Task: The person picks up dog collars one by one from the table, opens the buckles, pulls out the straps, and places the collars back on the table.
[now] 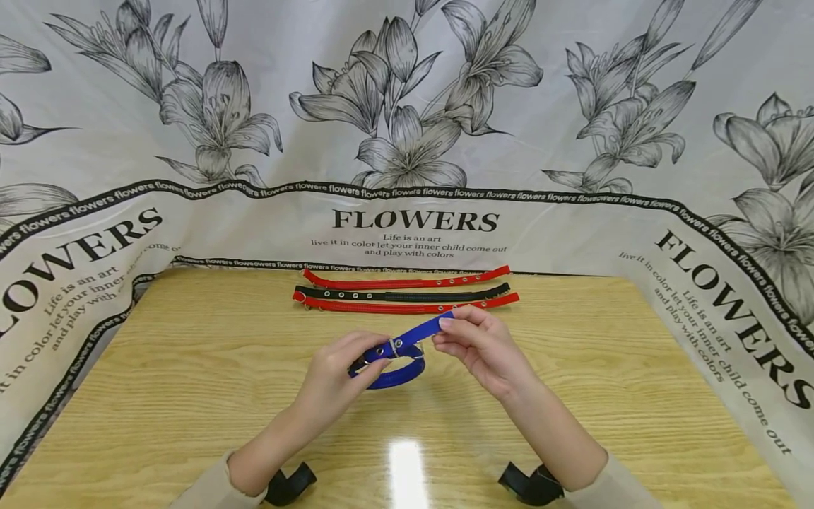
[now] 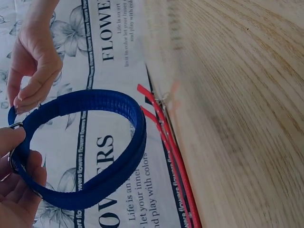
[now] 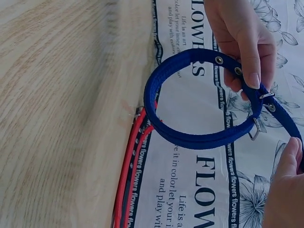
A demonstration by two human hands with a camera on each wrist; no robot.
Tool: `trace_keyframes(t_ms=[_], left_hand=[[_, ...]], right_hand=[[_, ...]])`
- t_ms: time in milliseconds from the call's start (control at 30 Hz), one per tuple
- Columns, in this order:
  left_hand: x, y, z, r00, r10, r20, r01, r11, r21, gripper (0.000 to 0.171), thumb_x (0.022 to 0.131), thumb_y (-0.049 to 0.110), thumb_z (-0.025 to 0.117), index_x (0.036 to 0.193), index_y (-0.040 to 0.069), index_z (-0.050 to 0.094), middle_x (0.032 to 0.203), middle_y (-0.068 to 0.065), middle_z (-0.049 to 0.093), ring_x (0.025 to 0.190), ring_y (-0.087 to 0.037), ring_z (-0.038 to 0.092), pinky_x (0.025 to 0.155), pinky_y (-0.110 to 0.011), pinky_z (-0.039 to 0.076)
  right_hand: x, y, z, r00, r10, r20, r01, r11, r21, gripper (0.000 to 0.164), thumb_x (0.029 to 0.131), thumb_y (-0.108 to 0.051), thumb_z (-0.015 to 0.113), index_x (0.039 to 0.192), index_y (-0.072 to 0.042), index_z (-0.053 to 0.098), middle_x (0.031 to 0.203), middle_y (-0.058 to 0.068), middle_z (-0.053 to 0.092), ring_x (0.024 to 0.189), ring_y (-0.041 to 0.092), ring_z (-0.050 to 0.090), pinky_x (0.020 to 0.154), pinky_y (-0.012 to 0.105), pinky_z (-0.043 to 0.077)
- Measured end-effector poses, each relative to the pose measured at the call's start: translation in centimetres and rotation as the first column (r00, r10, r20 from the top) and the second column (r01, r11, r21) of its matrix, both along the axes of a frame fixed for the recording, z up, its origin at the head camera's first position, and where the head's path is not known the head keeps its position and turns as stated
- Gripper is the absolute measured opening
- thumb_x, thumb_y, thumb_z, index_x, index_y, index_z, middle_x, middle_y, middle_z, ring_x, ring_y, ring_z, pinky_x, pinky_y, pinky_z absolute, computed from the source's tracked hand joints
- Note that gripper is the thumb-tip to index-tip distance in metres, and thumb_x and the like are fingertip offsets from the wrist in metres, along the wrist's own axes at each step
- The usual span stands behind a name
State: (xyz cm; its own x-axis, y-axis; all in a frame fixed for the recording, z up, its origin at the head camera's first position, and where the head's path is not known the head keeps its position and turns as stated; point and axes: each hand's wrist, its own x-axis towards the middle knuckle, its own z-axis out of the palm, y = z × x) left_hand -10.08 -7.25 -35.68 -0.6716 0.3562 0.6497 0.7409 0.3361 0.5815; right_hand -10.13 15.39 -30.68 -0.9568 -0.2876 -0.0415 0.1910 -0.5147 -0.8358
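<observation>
A blue collar (image 1: 397, 380) with metal eyelets is looped into a ring and held above the table. My left hand (image 1: 340, 364) pinches the band beside the metal buckle (image 3: 267, 96), thumb below and fingers on top. The strap's free end runs through the buckle, and my right hand (image 1: 486, 346) pinches that end between thumb and fingers, up and to the right. A metal D-ring (image 3: 255, 130) hangs from the band near the buckle. In the left wrist view the whole loop (image 2: 140, 137) shows, round and closed; left fingers partly cover the buckle there.
Behind the hands, a red collar (image 1: 407, 284), a black collar (image 1: 439, 296) and another red collar (image 1: 375, 305) lie side by side on the wooden table (image 1: 191, 396). A white flower-printed cloth (image 1: 254, 233) stands along the back and sides. Black straps (image 1: 531, 484) show near both sleeves.
</observation>
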Motion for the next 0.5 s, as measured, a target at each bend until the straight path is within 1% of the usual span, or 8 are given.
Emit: trace_keyframes(t_ms=[100,167,300,400,500], left_hand=[[0.1,-0.3,-0.1,1.000,0.016,0.026,-0.017,1.000,0.022,0.026,0.077,0.002,0.074,0.103,0.001,0.068,0.101,-0.009,0.068,0.092,-0.018,0.065,0.072,-0.021,0.054],[0.1,-0.5,-0.2,0.999,0.014,0.042,-0.016,0.999,0.048,0.027,0.076,-0.001,0.074,0.102,0.001,0.068,0.101,-0.009,0.068,0.092,-0.019,0.065,0.072,-0.022,0.054],[0.0,-0.8,-0.3,0.999,-0.014,0.044,0.010,0.996,0.086,0.026,0.076,-0.004,0.073,0.102,0.000,0.068,0.100,-0.011,0.068,0.091,-0.020,0.065,0.071,-0.023,0.055],[0.0,-0.8,-0.2,0.998,-0.025,0.052,0.020,0.995,0.097,0.026,0.077,-0.003,0.073,0.102,0.000,0.068,0.100,-0.010,0.068,0.090,-0.020,0.065,0.071,-0.022,0.055],[0.2,-0.8,-0.1,0.996,-0.023,0.091,0.014,0.994,0.105,0.025,0.077,0.000,0.074,0.102,0.001,0.069,0.100,-0.009,0.068,0.089,-0.018,0.065,0.068,-0.022,0.055]], right_hand=[[0.0,0.4,0.2,0.999,-0.028,-0.015,0.028,1.000,-0.011,0.009,0.087,0.001,0.063,0.082,-0.006,0.065,0.076,0.007,0.069,0.070,0.015,0.067,0.073,0.026,0.055],[-0.1,0.7,0.4,0.999,-0.043,-0.025,0.043,0.999,-0.021,0.009,0.087,0.002,0.061,0.082,-0.005,0.065,0.076,0.007,0.069,0.069,0.015,0.067,0.072,0.026,0.055],[-0.2,1.2,0.5,0.999,-0.036,-0.022,0.035,0.999,-0.041,0.006,0.086,0.001,0.064,0.082,-0.004,0.064,0.076,0.008,0.069,0.069,0.016,0.067,0.072,0.026,0.055],[-0.3,1.3,0.4,1.000,-0.026,0.004,0.027,0.999,-0.045,0.013,0.089,0.004,0.058,0.082,-0.004,0.066,0.076,0.008,0.069,0.069,0.016,0.067,0.072,0.026,0.055],[-0.4,1.2,0.3,0.999,-0.019,0.031,0.020,0.999,-0.046,0.023,0.092,0.007,0.050,0.082,-0.005,0.067,0.076,0.008,0.069,0.069,0.016,0.067,0.071,0.025,0.055]])
